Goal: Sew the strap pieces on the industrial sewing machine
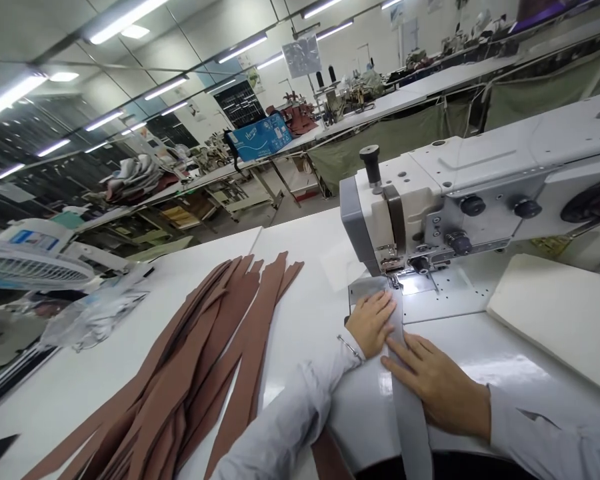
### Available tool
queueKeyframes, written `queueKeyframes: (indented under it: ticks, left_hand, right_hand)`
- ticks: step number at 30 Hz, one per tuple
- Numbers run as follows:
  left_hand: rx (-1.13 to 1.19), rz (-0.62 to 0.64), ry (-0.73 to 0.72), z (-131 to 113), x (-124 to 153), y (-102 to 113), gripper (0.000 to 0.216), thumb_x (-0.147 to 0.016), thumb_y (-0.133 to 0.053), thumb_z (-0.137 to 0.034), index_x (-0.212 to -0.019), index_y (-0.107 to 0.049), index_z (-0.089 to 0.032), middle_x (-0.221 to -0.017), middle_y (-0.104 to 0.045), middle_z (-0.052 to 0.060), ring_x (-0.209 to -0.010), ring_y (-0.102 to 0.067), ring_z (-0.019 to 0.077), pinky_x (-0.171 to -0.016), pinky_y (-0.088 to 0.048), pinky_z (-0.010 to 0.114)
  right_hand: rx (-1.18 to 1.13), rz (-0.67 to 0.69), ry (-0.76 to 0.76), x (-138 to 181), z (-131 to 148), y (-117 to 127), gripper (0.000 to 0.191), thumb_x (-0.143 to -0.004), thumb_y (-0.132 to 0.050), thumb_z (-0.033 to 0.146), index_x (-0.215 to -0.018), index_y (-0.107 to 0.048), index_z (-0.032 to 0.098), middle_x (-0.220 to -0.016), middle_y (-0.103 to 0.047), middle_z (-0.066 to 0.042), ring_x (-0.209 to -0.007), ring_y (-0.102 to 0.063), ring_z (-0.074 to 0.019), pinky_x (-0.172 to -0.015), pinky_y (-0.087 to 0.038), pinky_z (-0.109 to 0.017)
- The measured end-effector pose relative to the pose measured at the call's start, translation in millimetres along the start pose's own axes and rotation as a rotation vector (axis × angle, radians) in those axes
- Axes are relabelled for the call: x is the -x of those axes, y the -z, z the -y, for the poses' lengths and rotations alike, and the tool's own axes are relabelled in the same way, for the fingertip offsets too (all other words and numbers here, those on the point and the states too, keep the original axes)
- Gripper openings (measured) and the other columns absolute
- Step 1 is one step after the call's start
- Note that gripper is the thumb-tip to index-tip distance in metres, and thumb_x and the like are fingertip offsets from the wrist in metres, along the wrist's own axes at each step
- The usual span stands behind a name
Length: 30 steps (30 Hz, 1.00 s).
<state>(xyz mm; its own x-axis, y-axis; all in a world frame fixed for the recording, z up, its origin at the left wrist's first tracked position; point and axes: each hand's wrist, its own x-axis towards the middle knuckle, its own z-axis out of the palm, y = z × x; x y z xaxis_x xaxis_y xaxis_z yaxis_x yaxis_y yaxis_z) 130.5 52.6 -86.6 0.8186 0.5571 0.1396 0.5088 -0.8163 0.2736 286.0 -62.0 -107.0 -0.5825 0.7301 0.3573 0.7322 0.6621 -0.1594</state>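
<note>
A grey fabric strip (411, 419) runs from the table's near edge up to the needle of a white sewing machine (480, 180). My left hand (371, 322) lies flat on the strip's upper end just below the presser foot (391, 267), fingers stretched forward. My right hand (437, 383) rests on the strip lower down, fingers flat and spread, pointing left. Both hands press the strip onto the machine bed.
Several long brown strips (200, 373) fan across the white table (300, 313) to my left. A cream pad (560, 320) lies right of the machine. A fan (35, 260) and a plastic bag (95, 313) sit at far left. Other workbenches stand behind.
</note>
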Motion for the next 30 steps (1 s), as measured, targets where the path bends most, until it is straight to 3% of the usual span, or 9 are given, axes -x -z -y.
queueKeyframes:
  ticks: [3, 7, 11, 30]
  left_hand:
    - [-0.057, -0.055, 0.044, -0.7, -5.8, -9.2, 0.043, -0.078, -0.053, -0.030, -0.118, -0.052, -0.013, -0.131, -0.048, 0.015, -0.123, -0.041, 0.0309, -0.100, -0.032, 0.053]
    - [-0.026, -0.093, 0.063, -4.1, -8.5, -8.1, 0.043, -0.073, -0.054, -0.028, -0.112, -0.054, -0.010, -0.128, -0.050, 0.016, -0.124, -0.038, 0.0307, -0.102, -0.031, 0.050]
    - [0.034, -0.078, 0.076, 1.0, -14.2, -6.8, 0.048, -0.071, -0.053, -0.027, -0.116, -0.051, -0.010, -0.133, -0.046, 0.016, -0.124, -0.039, 0.0298, -0.101, -0.033, 0.048]
    - [0.085, -0.094, 0.064, 9.2, -19.5, -6.9, 0.045, -0.072, -0.055, -0.026, -0.114, -0.051, -0.010, -0.131, -0.047, 0.017, -0.124, -0.039, 0.0314, -0.103, -0.034, 0.049]
  right_hand:
    - [0.032, -0.090, -0.049, -1.9, -1.4, 1.7, 0.045, -0.073, -0.040, 0.003, -0.116, -0.055, 0.008, -0.116, -0.055, -0.018, -0.100, -0.053, -0.0297, -0.076, -0.048, -0.044]
    - [0.017, -0.152, -0.017, -6.5, -9.1, 2.3, 0.046, -0.075, -0.035, 0.001, -0.116, -0.055, 0.005, -0.115, -0.056, -0.019, -0.117, -0.043, -0.0315, -0.088, -0.044, -0.048]
    - [0.023, -0.143, 0.005, -9.7, -16.4, 0.3, 0.050, -0.073, -0.034, 0.000, -0.119, -0.052, 0.002, -0.119, -0.054, -0.020, -0.125, -0.036, -0.0304, -0.092, -0.045, -0.045]
    - [0.058, -0.098, 0.010, -10.5, -18.1, -2.2, 0.053, -0.070, -0.036, -0.003, -0.120, -0.053, 0.004, -0.126, -0.050, -0.020, -0.129, -0.029, -0.0334, -0.091, -0.044, -0.048]
